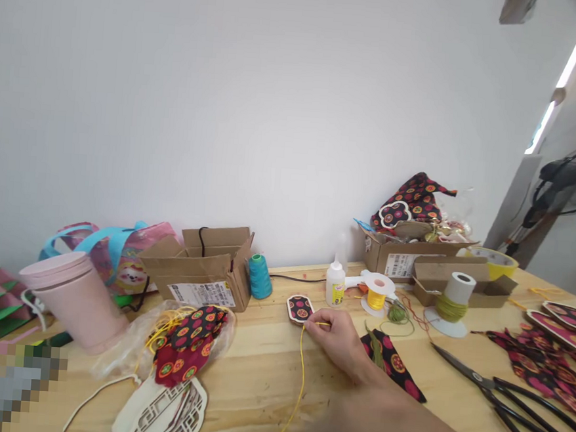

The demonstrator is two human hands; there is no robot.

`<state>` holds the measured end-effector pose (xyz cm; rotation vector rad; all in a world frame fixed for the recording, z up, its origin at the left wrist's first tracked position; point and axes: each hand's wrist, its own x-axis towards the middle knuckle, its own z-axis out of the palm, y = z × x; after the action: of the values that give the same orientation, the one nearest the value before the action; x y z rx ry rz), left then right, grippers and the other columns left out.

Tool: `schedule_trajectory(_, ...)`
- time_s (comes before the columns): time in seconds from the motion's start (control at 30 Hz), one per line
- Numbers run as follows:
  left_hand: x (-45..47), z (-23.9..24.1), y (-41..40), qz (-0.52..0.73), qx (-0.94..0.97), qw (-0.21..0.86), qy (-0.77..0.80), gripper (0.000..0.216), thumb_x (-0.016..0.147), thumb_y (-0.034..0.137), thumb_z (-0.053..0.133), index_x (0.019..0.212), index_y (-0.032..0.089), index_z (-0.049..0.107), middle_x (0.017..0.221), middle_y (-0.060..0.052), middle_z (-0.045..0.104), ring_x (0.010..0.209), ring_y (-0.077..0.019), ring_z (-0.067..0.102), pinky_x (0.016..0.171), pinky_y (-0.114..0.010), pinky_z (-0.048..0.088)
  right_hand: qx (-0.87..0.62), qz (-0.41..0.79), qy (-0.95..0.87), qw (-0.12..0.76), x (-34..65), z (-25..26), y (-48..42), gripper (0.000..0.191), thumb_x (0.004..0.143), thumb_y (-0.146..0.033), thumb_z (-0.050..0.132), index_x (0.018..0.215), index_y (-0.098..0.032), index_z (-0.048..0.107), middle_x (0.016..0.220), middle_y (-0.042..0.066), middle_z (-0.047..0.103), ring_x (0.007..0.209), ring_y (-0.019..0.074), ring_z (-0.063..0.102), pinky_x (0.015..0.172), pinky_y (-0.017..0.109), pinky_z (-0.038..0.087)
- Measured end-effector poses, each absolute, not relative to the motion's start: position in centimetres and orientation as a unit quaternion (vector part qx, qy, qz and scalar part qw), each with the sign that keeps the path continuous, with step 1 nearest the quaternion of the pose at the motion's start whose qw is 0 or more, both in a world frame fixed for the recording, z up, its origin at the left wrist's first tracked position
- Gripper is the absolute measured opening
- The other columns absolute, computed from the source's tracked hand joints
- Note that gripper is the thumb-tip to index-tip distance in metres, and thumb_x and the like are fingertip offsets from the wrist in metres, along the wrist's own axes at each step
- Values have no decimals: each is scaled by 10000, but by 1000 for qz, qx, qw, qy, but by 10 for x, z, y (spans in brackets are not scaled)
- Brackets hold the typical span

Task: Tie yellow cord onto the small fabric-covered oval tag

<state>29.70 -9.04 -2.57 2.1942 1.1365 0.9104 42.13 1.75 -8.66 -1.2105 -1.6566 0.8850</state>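
My right hand (335,338) reaches in from the lower right, thumb and fingers pinched together on a yellow cord (303,368). One end of the cord trails down over the wooden table. At my fingertips lies a small patterned fabric piece with a pale wooden rim (300,308); whether the fingers also touch it I cannot tell. A white glue bottle (335,284) stands just behind the hand. Beside my wrist is dark patterned fabric (396,365) with olive thread on it. My left hand is out of view.
Black-handled scissors (488,383) lie open at the right, near a yellow thread spool (377,296) and an olive thread spool (453,305). A teal thread cone (260,276) stands by a cardboard box (198,269). Wooden lattice cutouts (156,407) and a pink tumbler (75,303) are at left.
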Motion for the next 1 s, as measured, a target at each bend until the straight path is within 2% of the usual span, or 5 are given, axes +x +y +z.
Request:
schedule_trajectory(0.17, 274, -27, -35, 295, 765, 227, 526, 267, 774, 319, 443, 624, 186, 620, 621, -31, 615, 607, -185, 527, 576, -287, 359, -467, 373, -656, 460, 418, -91, 19, 169, 675, -219, 515, 651, -134, 660, 675, 46, 651, 656, 176, 585, 596, 246, 452)
schedule_trajectory(0.27, 262, -53, -9, 352, 640, 389, 562, 274, 707, 383, 513, 752, 135, 620, 739, -49, 640, 728, -204, 538, 646, -277, 363, -462, 386, -648, 467, 416, -90, 19, 173, 676, -227, 517, 655, -130, 659, 674, 49, 649, 656, 174, 585, 599, 242, 458)
schedule_trajectory(0.5, 290, -82, 16, 344, 553, 577, 494, 437, 515, 529, 614, 616, 107, 566, 513, 12, 508, 470, -101, 469, 481, -223, 345, -462, 401, -634, 474, 417, -88, 20, 193, 692, -240, 503, 627, -113, 632, 623, 46, 627, 618, 175, 574, 552, 234, 437)
schedule_trajectory(0.77, 290, -86, 14, 406, 470, 594, 512, 313, 514, 454, 577, 550, 161, 473, 362, 120, 299, 274, -8, 161, 318, -173, 76, -439, 437, -620, 481, 417, -84, 20, 230, 725, -290, 508, 633, -121, 634, 646, 54, 652, 659, 183, 597, 612, 245, 452)
schedule_trajectory(1.0, 289, -88, 14, 434, 467, 576, 512, 398, 561, 502, 581, 656, 117, 614, 333, 113, 268, 308, -45, 208, 334, -180, 146, -453, 423, -622, 478, 418, -82, 20, 213, 717, -279, 530, 655, -123, 661, 667, 57, 660, 661, 189, 596, 614, 248, 451)
